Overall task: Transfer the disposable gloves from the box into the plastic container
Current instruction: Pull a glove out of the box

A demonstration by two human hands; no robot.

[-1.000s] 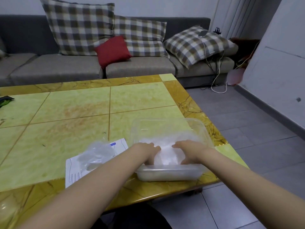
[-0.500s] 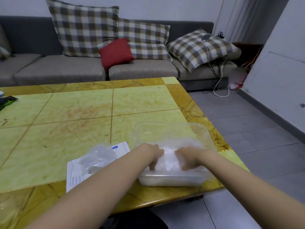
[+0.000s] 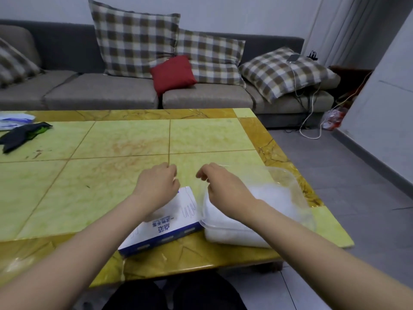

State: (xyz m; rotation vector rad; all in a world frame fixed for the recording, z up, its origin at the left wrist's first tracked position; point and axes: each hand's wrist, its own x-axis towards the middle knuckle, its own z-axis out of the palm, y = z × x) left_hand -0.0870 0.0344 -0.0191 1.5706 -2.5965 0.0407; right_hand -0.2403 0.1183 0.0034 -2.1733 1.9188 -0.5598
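Clear plastic container, packed with white disposable gloves, sits at the near right corner of the table. Its side touches the low blue-and-white box, probably to keep the transfer short. Left hand hovers above the box, fingers loosely curled round nothing; right hand hovers over the container's left end, fingers curled, and I cannot tell whether they pinch the clear lid.

Dim, soft – wide-angle edge distortion
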